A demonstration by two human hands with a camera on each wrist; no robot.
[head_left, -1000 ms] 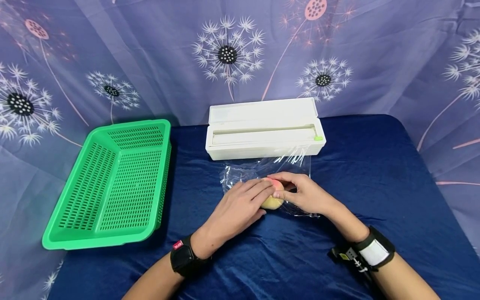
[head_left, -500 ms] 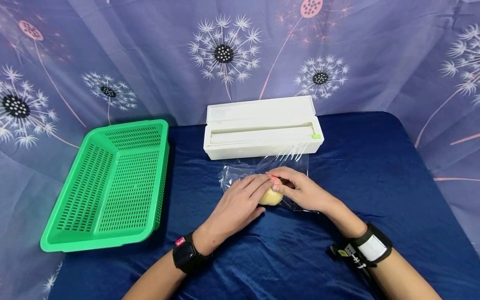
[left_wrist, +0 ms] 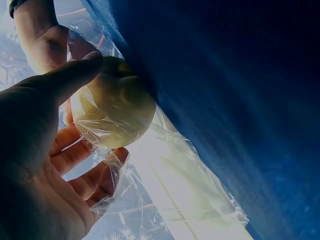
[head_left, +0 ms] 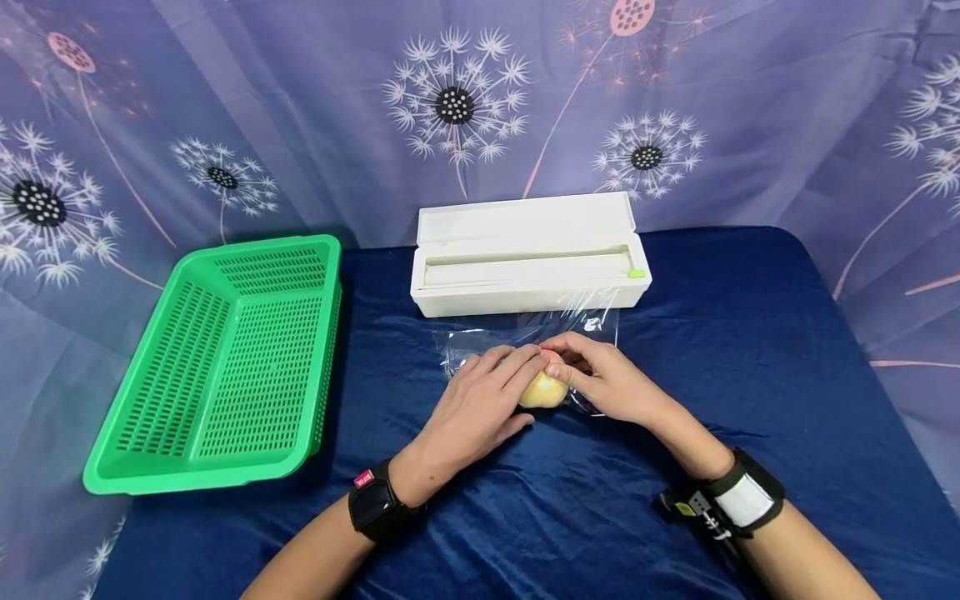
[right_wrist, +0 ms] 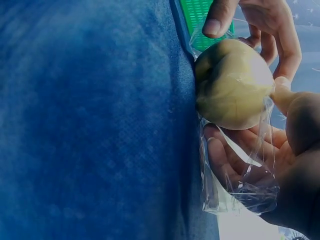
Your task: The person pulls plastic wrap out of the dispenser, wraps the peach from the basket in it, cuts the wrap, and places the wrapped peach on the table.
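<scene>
A yellow peach (head_left: 545, 390) with a pink top sits on clear plastic wrap (head_left: 596, 321) in front of the white dispenser. My left hand (head_left: 480, 400) holds it from the left, fingers over its top; the left wrist view shows the thumb against the peach (left_wrist: 117, 110). From the right, my right hand (head_left: 611, 383) grips it with the thumb on the near upper side and fingers behind. Film lies partly over the peach (right_wrist: 232, 85) in the right wrist view and hangs loose by the right fingers. Its far side is hidden from the head view.
Behind the hands stands the white wrap dispenser (head_left: 528, 298), lid up, with a light-green slider (head_left: 636, 273) at its right end; film runs out over its front. A green slotted basket (head_left: 322, 367) is at the left. Blue cloth (head_left: 750, 333) covers the table before a patterned curtain (head_left: 330, 125).
The peach has tipped slightly, showing more yellow and less pink. The wrap's near right edge has drawn in toward the peach. Both hands keep their hold with small finger shifts.
</scene>
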